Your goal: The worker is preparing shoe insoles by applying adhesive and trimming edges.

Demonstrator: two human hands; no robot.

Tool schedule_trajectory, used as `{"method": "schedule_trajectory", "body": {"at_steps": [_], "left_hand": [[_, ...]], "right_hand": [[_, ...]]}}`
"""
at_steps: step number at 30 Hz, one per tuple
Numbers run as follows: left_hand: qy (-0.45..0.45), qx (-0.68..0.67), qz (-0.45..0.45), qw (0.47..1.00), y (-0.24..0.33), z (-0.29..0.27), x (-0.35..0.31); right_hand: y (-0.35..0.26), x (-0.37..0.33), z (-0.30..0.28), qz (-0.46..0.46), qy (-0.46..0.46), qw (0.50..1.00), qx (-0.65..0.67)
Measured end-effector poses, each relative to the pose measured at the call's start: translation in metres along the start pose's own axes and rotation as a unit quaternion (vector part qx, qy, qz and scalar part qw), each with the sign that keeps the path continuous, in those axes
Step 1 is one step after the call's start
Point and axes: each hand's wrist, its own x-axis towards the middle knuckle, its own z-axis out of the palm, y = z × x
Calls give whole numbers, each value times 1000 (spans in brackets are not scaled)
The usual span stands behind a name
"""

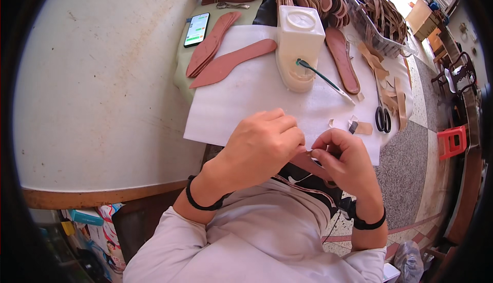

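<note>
— What are the hands doing now?

— Both are working close to the body, below the edge of the surface [102, 129]. The left hand [259, 147] and the right hand [344, 162] are pinching one brown sole piece [314, 164] between them. Both grips are closed on it, fingers curled tight. Most of the piece is hiding under the hands.

— And on the surface?

— A white sheet [246, 98] is lying there, with two brown soles [221, 52] on its far left part. A pale glue jug [299, 41] is standing in the middle, and a brush [323, 80] is sticking out from its cut side. Scissors [382, 113] are lying at the right, near small scraps [363, 128]. A phone [197, 29] is resting farther back.

— What could be going wrong?

— I think the piece is thin, so a hard pinch may be bending or creasing it. If glue is on it, the fingers may be sticking. The brush is leaning out and could be dripping on the sheet.
</note>
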Motion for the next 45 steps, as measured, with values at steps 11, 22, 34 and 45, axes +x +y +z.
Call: {"method": "schedule_trajectory", "body": {"at_steps": [11,22,34,45], "left_hand": [[43,-38,-42,997,-1,1,-6],[93,-63,-86,990,-4,3,-10],[106,-100,-130,981,-9,8,-15],[114,-138,-171,969,-12,14,-15]], "right_hand": [[14,0,-22,51,-33,997,55],[5,0,-17,43,16,992,120],[5,-2,-11,42,60,997,-7],[-1,1,-14,-9,53,993,-106]]}}
